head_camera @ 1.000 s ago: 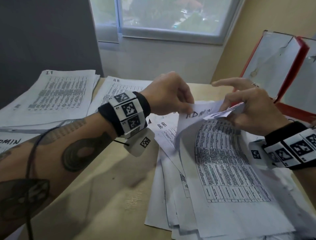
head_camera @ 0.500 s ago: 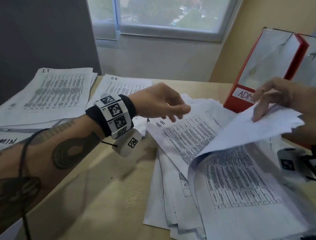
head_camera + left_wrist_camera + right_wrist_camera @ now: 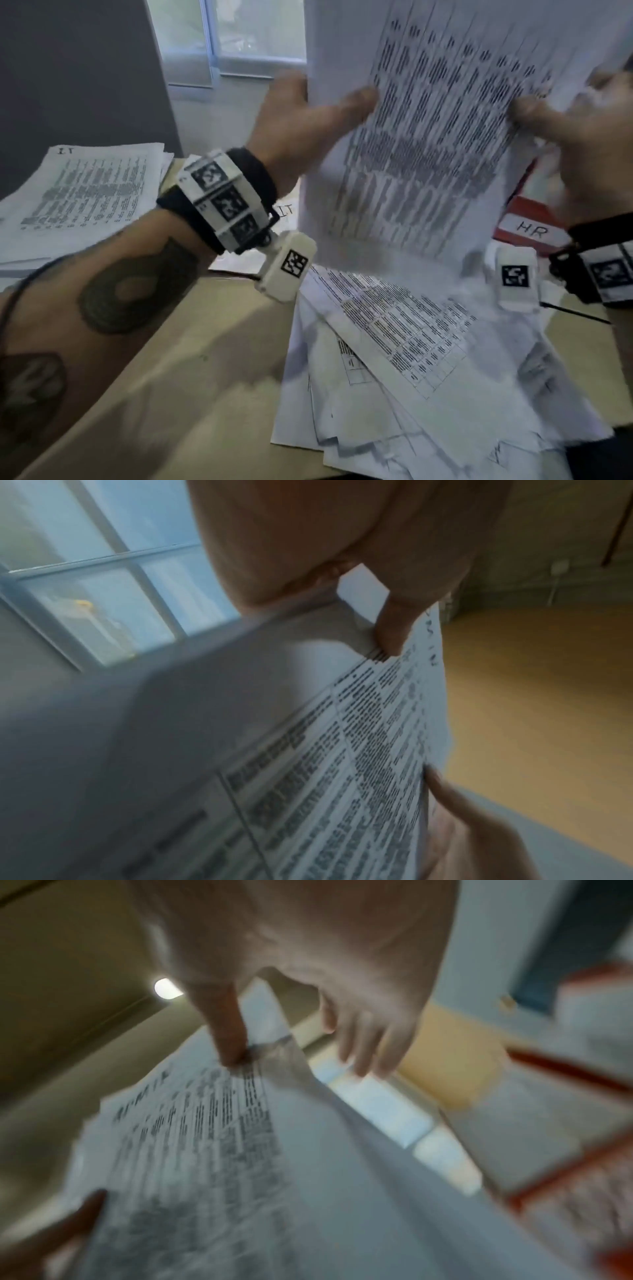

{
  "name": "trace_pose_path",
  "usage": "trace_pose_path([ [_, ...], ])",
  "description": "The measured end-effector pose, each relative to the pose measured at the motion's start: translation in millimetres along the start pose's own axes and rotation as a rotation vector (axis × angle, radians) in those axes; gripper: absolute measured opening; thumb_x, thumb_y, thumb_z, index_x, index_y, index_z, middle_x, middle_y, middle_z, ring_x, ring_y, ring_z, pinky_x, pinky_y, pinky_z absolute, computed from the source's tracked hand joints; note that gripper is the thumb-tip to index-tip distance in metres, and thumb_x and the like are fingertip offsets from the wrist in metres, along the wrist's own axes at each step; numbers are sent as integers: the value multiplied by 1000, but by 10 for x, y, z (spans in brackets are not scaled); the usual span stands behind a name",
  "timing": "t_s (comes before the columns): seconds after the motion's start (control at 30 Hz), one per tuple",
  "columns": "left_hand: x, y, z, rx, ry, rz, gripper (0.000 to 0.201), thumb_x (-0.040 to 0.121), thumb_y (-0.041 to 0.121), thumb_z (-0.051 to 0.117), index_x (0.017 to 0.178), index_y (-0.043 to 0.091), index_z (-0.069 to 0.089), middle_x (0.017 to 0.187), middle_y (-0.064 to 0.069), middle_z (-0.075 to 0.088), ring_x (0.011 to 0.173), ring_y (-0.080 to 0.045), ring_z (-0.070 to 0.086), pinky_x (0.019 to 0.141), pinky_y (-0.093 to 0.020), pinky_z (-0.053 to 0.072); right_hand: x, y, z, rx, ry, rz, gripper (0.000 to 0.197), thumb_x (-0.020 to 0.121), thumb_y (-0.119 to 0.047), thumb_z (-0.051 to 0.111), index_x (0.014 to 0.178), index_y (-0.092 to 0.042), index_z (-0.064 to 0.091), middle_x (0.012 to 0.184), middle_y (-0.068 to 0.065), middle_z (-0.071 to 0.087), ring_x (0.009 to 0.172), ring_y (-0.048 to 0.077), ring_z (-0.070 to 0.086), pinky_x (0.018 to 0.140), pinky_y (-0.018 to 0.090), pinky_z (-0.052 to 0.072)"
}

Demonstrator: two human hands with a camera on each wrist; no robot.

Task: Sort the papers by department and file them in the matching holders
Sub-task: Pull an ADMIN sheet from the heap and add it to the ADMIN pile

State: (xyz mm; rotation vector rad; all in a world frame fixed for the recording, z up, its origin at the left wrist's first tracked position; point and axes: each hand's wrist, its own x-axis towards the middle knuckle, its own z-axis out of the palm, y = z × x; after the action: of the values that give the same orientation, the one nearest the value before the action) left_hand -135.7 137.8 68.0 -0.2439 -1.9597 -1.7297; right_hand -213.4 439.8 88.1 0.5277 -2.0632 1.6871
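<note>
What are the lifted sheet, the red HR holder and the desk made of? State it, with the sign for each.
Lifted sheet: thin matte printer paper, bending between the left hand and right hand.
Red HR holder: probably coated card or plastic; stiff edges, white label.
Desk: light wood-look surface with a dull sheen, likely laminate.

Ahead of you, a white-framed window [image 3: 219,37] lets in daylight above a pale wall; a dark grey panel [image 3: 78,75] stands left, and the light wooden desk [image 3: 191,377] lies below.
</note>
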Motion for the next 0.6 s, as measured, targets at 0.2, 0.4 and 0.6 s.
trace_pose_path([
  [0.2, 37, 229, 170, 27, -72, 196, 32, 96, 25, 74, 110, -4, 71, 99, -24, 75, 87, -37, 73, 76, -54, 62, -244, -198, 424, 205, 169, -138, 29, 97, -14, 70, 119, 4, 64, 97, -7, 74, 95, 18, 70, 88, 38, 58],
  [0.4, -135, -228, 180, -59, -8, -52, 23, 86, 16, 85, 103, 6, 74, 93, -4, 79, 80, -16, 77, 73, -27, 61, -536, 139, 558, 171, 22, 79, 17, 92, -16, 72, 96, -22, 57, 88, -8, 70, 82, 13, 65, 78, 36, 55],
  [0.6, -33, -77, 176, -55, 65, 72, 21, 87, 18, 84, 101, 4, 76, 93, -10, 79, 84, -22, 78, 76, -40, 65, -475, 8, 605, 222, 80, -42, 19, 101, -10, 58, 116, -20, 62, 114, 4, 69, 107, 20, 69, 98, 40, 58],
])
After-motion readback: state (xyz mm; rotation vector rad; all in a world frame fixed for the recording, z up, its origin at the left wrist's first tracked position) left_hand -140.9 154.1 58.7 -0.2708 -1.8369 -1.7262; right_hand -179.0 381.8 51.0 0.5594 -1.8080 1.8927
